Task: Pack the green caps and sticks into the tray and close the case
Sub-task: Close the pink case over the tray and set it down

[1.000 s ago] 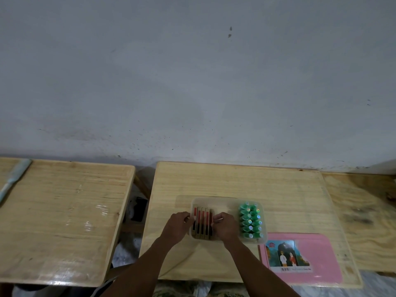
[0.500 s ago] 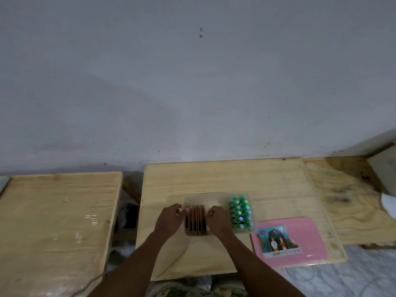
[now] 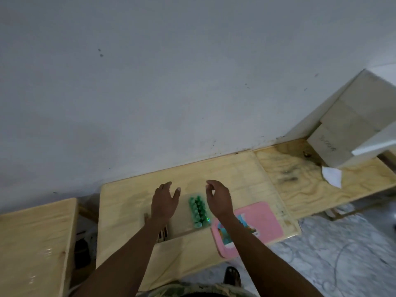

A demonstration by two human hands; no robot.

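Observation:
Two rows of green caps (image 3: 198,211) stand packed in the right side of a clear plastic tray (image 3: 186,227) on the middle wooden table. My left hand (image 3: 164,202) hovers open above the tray's left side and hides most of the sticks (image 3: 162,234); only their near ends show under my wrist. My right hand (image 3: 218,199) is raised just right of the caps, fingers loosely curled and apart, holding nothing. The pink case lid (image 3: 256,227) with a picture label lies flat to the right of the tray, partly under my right forearm.
A second wooden table (image 3: 32,243) stands at the left across a gap. Another wooden surface (image 3: 304,181) adjoins on the right, carrying a white box (image 3: 353,125) and a white paper scrap (image 3: 332,175). The wall runs close behind. A foot (image 3: 232,275) shows on the tiled floor.
Both hands have let go of the sticks and lifted off the tray, spreading apart. The camera has swung to the right and tilted, bringing the white box into view.

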